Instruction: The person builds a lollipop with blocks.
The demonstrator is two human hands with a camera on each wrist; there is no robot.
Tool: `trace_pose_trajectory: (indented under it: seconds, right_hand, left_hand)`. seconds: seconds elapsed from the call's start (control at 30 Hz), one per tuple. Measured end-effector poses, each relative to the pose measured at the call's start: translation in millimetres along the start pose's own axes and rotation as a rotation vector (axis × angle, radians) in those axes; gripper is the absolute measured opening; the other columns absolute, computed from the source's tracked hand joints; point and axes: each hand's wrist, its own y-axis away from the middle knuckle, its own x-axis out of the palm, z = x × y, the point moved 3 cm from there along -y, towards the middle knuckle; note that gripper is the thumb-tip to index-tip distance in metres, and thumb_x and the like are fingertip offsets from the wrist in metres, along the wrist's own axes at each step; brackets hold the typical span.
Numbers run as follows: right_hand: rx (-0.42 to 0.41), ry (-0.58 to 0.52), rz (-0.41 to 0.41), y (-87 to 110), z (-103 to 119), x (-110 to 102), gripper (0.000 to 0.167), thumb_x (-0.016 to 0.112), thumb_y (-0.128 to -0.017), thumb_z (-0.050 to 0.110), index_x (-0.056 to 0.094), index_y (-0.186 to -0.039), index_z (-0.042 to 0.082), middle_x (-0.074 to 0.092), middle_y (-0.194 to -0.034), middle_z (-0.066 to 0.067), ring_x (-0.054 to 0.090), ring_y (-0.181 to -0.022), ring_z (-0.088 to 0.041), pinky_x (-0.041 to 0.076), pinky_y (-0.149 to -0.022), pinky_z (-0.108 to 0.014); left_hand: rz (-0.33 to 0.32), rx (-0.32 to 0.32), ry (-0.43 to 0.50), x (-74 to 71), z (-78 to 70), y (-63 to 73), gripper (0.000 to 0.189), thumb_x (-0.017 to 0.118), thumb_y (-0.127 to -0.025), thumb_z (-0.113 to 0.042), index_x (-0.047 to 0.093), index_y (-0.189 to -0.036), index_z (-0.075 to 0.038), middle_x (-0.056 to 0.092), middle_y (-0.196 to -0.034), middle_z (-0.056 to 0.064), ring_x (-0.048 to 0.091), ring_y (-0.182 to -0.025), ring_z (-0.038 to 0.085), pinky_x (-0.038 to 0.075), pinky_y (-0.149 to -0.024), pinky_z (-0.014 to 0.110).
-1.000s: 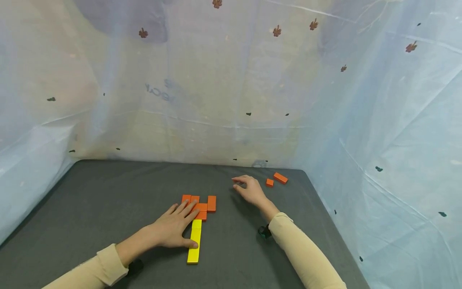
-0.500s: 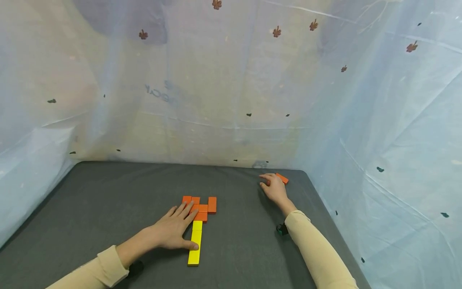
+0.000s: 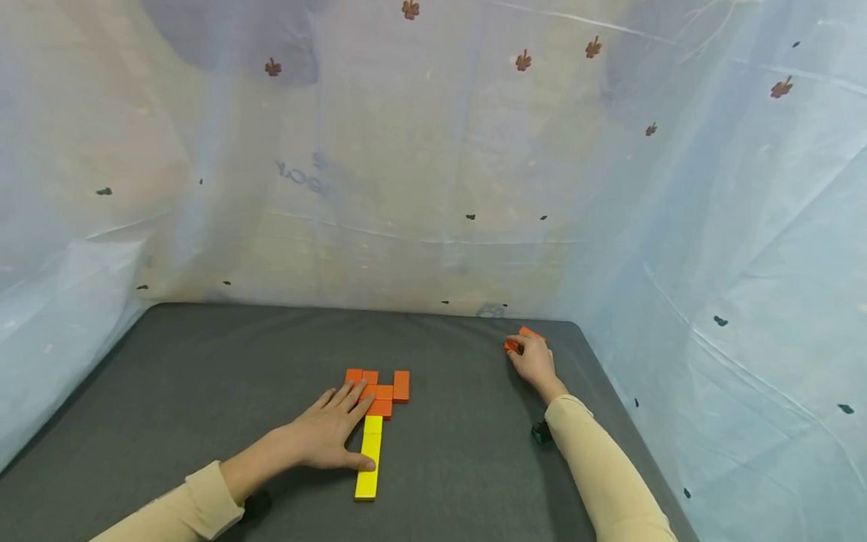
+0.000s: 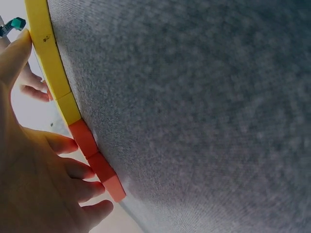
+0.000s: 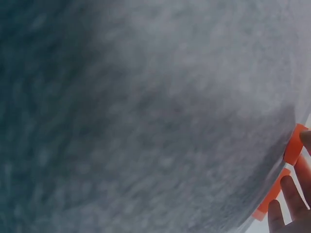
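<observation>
My left hand lies with its fingers spread over a cluster of flat orange blocks. Its thumb touches the strip of yellow blocks that runs from the cluster toward me. In the left wrist view the fingertips sit along the edge of the red-orange blocks. At the back right, my right hand pinches a small orange block between thumb and finger. Just behind it lies a longer orange block, partly hidden by that hand, with other fingers close to it in the right wrist view.
A dark grey cloth-covered table bears all the blocks. Pale translucent sheeting with printed leaf shapes hangs behind and on both sides. One orange block stands upright at the cluster's right side.
My right hand has moved right to the loose orange blocks and taken hold of the small one. The left hand stays in place on the arranged blocks.
</observation>
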Motion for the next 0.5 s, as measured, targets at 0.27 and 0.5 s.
trace_pose_trajectory:
  seconds: [0.27, 0.5]
  right_hand:
    - [-0.023, -0.022, 0.011, 2.3, -3.8, -1.3, 0.035, 0.067, -0.102, 0.011, 0.070, -0.136, 0.009, 0.058, -0.148, -0.021, 0.049, -0.137, -0.047, 0.036, -0.107, -0.071]
    - [-0.042, -0.027, 0.018, 4.5, -1.5, 2.7, 0.033, 0.066, -0.102, 0.010, 0.070, -0.135, 0.008, 0.059, -0.146, -0.021, 0.048, -0.138, -0.046, 0.033, -0.109, -0.072]
  left_hand:
    - [-0.008, 0.010, 0.013, 0.0, 0.8, -0.5, 0.116, 0.063, -0.083, -0.082, 0.028, -0.165, -0.008, 0.009, -0.173, 0.020, 0.009, -0.159, 0.042, 0.013, -0.124, 0.064]
    - [-0.008, -0.008, 0.007, 1.4, 2.0, -1.2, 0.118, 0.063, -0.081, -0.084, 0.027, -0.166, -0.011, 0.007, -0.173, 0.019, 0.007, -0.159, 0.042, 0.011, -0.125, 0.063]
